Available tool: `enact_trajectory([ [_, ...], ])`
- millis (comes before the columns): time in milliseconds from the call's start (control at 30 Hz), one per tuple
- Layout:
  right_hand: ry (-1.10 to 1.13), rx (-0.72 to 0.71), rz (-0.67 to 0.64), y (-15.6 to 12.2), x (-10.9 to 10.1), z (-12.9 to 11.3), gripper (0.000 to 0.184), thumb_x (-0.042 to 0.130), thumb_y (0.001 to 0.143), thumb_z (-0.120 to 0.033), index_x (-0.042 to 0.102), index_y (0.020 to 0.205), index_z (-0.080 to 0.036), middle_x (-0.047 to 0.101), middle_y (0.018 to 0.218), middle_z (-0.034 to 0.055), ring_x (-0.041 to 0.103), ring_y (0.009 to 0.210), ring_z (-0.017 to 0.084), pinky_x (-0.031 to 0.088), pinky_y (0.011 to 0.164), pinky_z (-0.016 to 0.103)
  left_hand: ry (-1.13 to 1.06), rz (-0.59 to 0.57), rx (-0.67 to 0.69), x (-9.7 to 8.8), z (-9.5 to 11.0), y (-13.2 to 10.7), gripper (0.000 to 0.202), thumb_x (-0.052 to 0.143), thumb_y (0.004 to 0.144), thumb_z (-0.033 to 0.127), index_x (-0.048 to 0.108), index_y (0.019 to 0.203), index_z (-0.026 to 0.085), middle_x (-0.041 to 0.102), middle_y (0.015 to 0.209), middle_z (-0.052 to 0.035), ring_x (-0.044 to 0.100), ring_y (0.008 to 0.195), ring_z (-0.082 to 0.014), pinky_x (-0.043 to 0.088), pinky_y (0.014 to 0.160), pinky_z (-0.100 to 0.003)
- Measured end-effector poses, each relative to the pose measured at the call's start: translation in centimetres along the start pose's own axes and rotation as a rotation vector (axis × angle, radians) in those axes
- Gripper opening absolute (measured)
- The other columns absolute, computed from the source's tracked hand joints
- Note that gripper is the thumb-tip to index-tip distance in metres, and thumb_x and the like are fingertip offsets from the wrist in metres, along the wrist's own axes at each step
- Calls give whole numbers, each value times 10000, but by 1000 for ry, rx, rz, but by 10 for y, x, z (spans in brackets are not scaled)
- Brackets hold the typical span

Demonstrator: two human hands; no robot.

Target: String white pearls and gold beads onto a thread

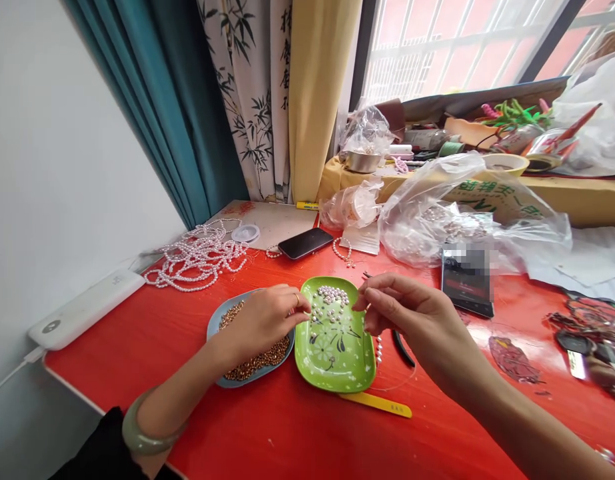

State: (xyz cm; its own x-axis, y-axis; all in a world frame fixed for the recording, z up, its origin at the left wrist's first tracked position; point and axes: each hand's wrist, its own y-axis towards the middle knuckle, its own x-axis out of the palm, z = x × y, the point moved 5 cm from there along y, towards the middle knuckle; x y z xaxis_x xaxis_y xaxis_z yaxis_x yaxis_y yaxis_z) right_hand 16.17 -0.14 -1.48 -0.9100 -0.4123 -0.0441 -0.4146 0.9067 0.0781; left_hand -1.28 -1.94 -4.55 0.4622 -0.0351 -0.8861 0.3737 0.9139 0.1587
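My left hand [270, 313] hovers over the right part of a blue-grey tray [213, 327] of gold-brown beads [262, 360]. Its thumb and finger are pinched together at the left rim of a green flower-patterned tray [337, 373]; anything between them is too small to name. White pearl beads [332, 295] lie loose in the green tray's far half. Above that tray's right edge, my right hand [394, 307] is closed in a pinch, its contents unclear. Beneath it hangs or lies a short pearl strand [379, 350] with a thin clear thread. A black curved tool handle [403, 350] shows partly behind this hand.
A yellow strip [380, 404] lies against the green tray's near edge. Pearl strings [200, 257], a thread spool [246, 233], a dark phone [306, 243] and a second phone [467, 280] sit farther back. Plastic bags [422, 227] crowd the back right; a white power strip [87, 310] stands left.
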Motion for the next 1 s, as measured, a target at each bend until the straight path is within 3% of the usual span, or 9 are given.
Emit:
enact_trajectory([
  [100, 34, -41, 3, -3, 0, -3, 138, 591, 808, -322, 609, 767, -192, 639, 656, -12, 567, 534, 69, 448, 491, 180, 25, -91, 20, 10, 7, 0, 126, 589, 814, 259, 663, 897, 200, 657, 856, -35, 521, 840, -203, 384, 693, -300],
  [300, -17, -12, 12, -4, 4, -2, 92, 620, 767, -273, 639, 756, -184, 603, 566, -24, 471, 406, 50, 257, 301, 163, 40, -200, -77, 17, 8, 0, 106, 661, 750, 254, 680, 837, 195, 667, 834, -29, 506, 834, -212, 362, 686, -309],
  [467, 11, -23, 4, 0, 6, 5, 104, 625, 771, -284, 638, 755, -182, 610, 598, -23, 553, 514, 69, 443, 471, 176, 45, -155, -110, 23, 8, 2, 63, 631, 771, 228, 676, 798, 193, 658, 808, -36, 503, 811, -221, 351, 653, -312],
  [667, 15, -15, -35, -1, 13, 8, 149, 634, 761, -313, 631, 701, -176, 598, 582, -17, 556, 540, 84, 468, 531, 203, 10, -61, -143, 16, 10, 3, 115, 551, 825, 219, 657, 825, 176, 622, 795, -47, 497, 788, -213, 366, 653, -320],
  [733, 14, 5, -51, -3, 15, 9, 163, 625, 765, -329, 631, 706, -177, 590, 564, -16, 551, 530, 90, 467, 529, 215, -165, 29, -185, 8, 11, 2, 124, 551, 827, 244, 651, 853, 176, 589, 773, -30, 491, 715, -173, 380, 640, -302],
  [900, 17, 78, -160, -10, 28, 9, 184, 645, 734, -345, 637, 670, -174, 598, 549, -6, 555, 514, 97, 455, 499, 214, -941, 325, -192, -6, 14, -5, 87, 640, 773, 252, 641, 814, 176, 614, 800, -12, 491, 688, -117, 419, 634, -239],
  [1000, 46, 147, -197, -13, 34, 10, 191, 653, 721, -353, 624, 651, -177, 588, 552, -14, 544, 510, 90, 446, 493, 201, -1131, 357, -168, -6, 17, -8, 101, 691, 734, 238, 685, 826, 196, 643, 778, -1, 513, 701, -107, 429, 622, -209],
])
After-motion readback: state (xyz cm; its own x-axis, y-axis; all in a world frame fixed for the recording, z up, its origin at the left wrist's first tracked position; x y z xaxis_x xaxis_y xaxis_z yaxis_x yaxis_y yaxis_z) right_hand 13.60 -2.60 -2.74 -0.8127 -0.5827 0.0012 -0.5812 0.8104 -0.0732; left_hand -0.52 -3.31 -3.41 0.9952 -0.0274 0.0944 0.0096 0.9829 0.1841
